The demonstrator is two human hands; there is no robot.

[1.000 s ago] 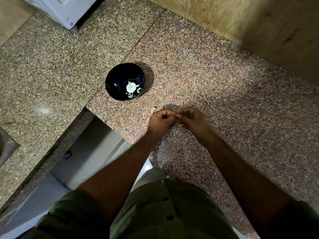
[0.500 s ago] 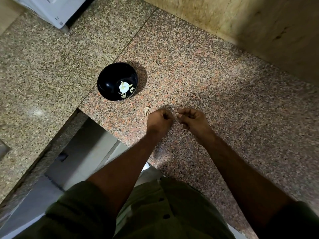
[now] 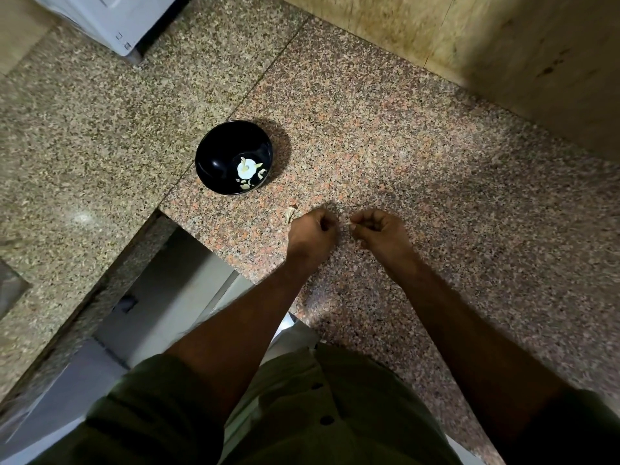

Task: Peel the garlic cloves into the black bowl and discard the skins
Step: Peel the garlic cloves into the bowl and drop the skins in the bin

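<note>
The black bowl (image 3: 214, 156) stands on the granite counter and holds a garlic bulb remnant (image 3: 246, 168) with a few pale pieces beside it. My left hand (image 3: 312, 231) is curled into a loose fist in front of the bowl; what its fingers enclose is hidden. Just to its right, my right hand (image 3: 380, 231) pinches a small pale garlic clove (image 3: 352, 225) at its fingertips. A narrow gap separates the two hands. A scrap of garlic skin (image 3: 289, 214) lies on the counter just left of my left hand.
The pinkish granite counter (image 3: 436, 182) runs right to a tiled wall (image 3: 503, 62). A white appliance (image 3: 110, 18) stands at the far left. The counter's front edge drops to an open gap (image 3: 161, 297) at the lower left.
My hands were touching at the fingertips around the clove; now they have drawn apart, and the clove stays with the right hand. The view has shifted slightly.
</note>
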